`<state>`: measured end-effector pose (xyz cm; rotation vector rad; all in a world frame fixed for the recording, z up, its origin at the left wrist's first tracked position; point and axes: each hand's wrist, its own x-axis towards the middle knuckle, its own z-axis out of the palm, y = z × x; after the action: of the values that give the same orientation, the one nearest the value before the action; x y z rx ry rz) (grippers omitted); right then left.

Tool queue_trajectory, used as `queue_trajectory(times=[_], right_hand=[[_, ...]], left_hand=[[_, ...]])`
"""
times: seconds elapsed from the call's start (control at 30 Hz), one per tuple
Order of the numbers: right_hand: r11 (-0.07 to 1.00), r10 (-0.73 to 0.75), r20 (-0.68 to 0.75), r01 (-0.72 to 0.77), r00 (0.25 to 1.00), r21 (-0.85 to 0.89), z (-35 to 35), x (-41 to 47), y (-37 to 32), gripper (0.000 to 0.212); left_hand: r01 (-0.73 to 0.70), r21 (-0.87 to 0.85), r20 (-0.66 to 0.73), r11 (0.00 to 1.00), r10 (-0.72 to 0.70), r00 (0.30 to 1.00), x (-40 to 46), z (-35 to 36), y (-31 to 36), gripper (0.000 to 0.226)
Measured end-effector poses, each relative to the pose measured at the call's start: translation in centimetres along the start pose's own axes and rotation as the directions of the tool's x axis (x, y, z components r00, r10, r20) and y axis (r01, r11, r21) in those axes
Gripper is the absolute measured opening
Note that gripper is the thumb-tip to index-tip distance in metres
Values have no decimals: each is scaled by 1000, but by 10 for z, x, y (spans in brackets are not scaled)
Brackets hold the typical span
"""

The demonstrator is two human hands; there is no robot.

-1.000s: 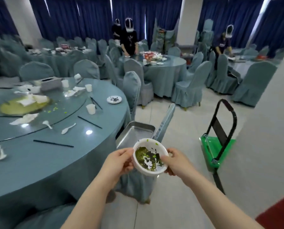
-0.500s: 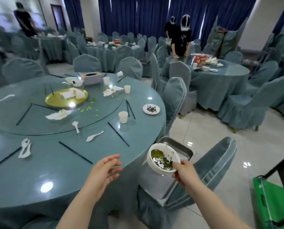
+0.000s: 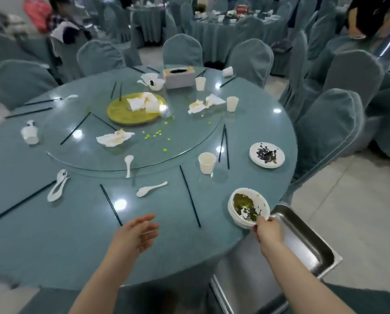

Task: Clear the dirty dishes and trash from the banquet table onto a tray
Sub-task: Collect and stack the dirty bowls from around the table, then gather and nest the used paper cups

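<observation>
Fingers of right hand point(image 3: 267, 230) pinch dirty bowl point(image 3: 248, 207) beside tray point(image 3: 307, 243); left hand point(image 3: 135, 234) spread above chopsticks point(image 3: 111, 205).

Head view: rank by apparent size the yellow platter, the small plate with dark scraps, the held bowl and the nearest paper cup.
1. Yellow platter, clearly largest.
2. Held bowl in the right hand and small plate: alike; the bowl is nearer the camera, so unranked.
3. Nearest paper cup, smallest.

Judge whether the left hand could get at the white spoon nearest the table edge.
Probably yes: the left hand hovers open, and only bare tabletop lies between it and the white spoon.
</observation>
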<state>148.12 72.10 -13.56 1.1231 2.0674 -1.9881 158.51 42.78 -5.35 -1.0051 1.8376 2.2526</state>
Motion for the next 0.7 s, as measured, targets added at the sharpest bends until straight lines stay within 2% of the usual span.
queue_trajectory(times=[0.17,0.27,0.4,0.57,0.63,0.7], right_hand=[[997,48,-102,-42,994,58,30,53,-14,26],[987,73,-114,-55,991,151,47,77,-30,25],[968,131,21,-132,991,212,65,90,-38,37],[964,235,172,-252,957,85,89,77,-17,14],[976,207,208,-216,956,23,101,70,-11,9],[992,123,235,-115,964,-48,112,63,-11,4]], left_hand=[[63,-17,-84,998,-64,994,18,4,-2,18],[69,9,-100,998,-67,993,35,4,5,18],[81,-15,-93,997,-82,992,56,2,12,20],[118,-40,-51,992,-120,991,78,-5,15,21],[118,-46,-38,992,-120,992,87,-12,20,22],[109,-57,-25,992,-111,994,96,-21,28,22]])
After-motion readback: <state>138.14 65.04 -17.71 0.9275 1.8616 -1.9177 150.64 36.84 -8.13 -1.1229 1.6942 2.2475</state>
